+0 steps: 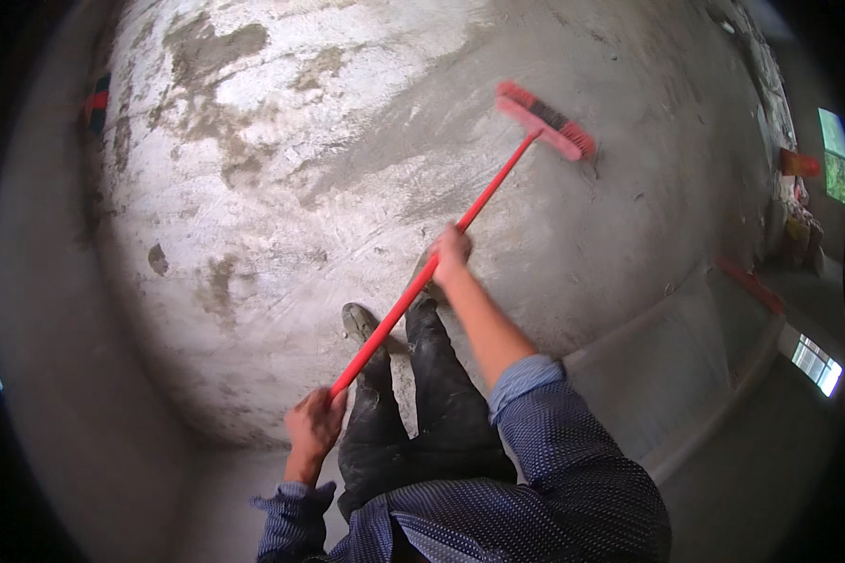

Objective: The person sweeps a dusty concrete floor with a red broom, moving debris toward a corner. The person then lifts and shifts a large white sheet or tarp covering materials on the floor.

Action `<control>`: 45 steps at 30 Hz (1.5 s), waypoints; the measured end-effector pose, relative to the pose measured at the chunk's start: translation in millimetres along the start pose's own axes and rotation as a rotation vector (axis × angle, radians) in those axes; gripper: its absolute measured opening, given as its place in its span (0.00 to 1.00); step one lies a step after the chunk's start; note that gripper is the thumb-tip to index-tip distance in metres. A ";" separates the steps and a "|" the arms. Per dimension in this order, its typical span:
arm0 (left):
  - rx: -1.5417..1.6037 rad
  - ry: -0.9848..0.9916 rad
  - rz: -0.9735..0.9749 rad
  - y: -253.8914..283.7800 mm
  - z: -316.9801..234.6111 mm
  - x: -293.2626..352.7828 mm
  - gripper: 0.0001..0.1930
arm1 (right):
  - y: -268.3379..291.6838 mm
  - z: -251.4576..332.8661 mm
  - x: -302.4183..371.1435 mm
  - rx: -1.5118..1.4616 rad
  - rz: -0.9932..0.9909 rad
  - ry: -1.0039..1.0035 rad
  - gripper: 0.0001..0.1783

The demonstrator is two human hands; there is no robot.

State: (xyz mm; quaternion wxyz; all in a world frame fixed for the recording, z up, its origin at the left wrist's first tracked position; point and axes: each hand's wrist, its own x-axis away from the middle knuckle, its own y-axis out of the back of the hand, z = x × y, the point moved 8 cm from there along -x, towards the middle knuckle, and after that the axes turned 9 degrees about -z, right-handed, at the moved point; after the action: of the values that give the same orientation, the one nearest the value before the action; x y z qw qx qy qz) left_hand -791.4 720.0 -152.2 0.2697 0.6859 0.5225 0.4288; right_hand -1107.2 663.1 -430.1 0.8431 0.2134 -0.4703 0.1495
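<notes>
A push broom with a red handle [391, 319] slants from lower left to upper right in front of me. Its wide head [545, 122], red with a dark band of bristles along the middle, is at the floor ahead on the right. My left hand [315, 420] is closed round the handle's near end, close to my left thigh. Farther up the handle, my right hand [452, 249] grips it with the arm stretched forward. The right hand and the broom head look slightly blurred.
The rough concrete floor [282, 178] has pale and dark grey patches. A bare wall [42, 310] rises along the left. At the right are a bright window opening [837, 158], a red object [798, 164] and a low ledge [667, 366]. My shoes [358, 321] stand below the handle.
</notes>
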 end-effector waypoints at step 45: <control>-0.443 0.499 0.287 149.2 129.4 240.6 0.20 | 10.0 -296.3 242.0 0.405 0.380 -0.413 0.17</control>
State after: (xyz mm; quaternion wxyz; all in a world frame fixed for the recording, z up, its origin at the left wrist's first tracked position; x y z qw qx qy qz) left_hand -585.6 912.1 -19.4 0.2129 0.5513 0.3650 0.7194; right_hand -771.5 832.5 -358.8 0.6277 0.3110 -0.6231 0.3479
